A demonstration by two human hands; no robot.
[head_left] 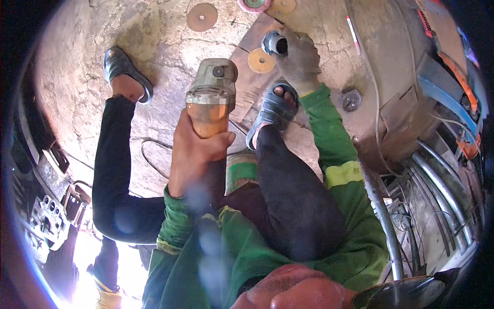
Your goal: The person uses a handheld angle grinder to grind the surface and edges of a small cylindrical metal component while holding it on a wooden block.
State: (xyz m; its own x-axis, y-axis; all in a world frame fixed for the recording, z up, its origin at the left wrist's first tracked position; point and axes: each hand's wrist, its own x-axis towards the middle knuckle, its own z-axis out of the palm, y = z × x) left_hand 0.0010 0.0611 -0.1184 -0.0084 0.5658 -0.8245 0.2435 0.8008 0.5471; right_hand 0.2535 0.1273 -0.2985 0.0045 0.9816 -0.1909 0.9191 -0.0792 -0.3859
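My left hand [198, 149], bare, is wrapped round the orange body of an angle grinder [211, 98]. The grinder stands with its grey metal head up; no disc shows on it. My right hand [301, 62] wears a light knitted glove and grips a short round metal pipe piece [275, 43] with a wider rim and a dark bore. Some of its fingers are hidden behind the piece. Just below this hand a tan disc [256, 63] with a centre hole lies on a flat brown sheet [247, 77].
My sandalled feet [126, 72] rest on the cracked floor. More discs [202, 17] lie at the far side. At right are a red-and-white marker [353, 35], a small round dish-like thing [350, 99], a grey cable [377, 103], metal tubes [442, 185] and a blue-and-orange machine [453, 100].
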